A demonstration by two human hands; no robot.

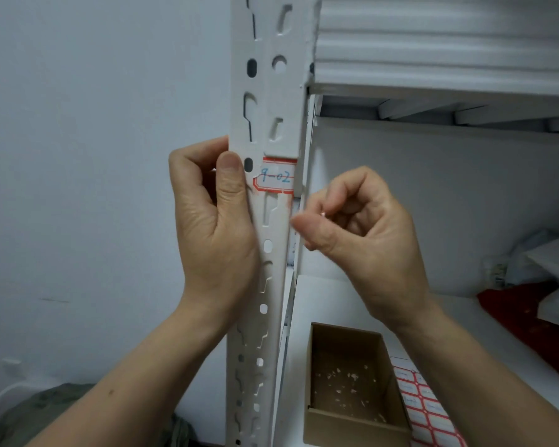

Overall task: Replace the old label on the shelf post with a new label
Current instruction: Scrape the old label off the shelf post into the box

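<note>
A white slotted metal shelf post [270, 101] runs up the middle of the view. On it sticks a red-bordered white label [275, 176] with blue handwriting, its left lower corner torn. My left hand [215, 221] wraps the post from the left, thumb pressed beside the label. Just right of the post and below the label, my right hand [359, 233] has its thumb and forefinger pinched on a tiny scrap of label [324, 214]. A sheet of new red-bordered labels [423, 404] lies on the shelf at lower right, partly hidden by my right forearm.
An open cardboard box [352, 424] with several small paper scraps in it stands on the white shelf board [326, 298]. Red cloth [526, 321] and white bags lie at the far right. Stacked white foam sheets [433, 40] fill the shelf above. A pale wall is on the left.
</note>
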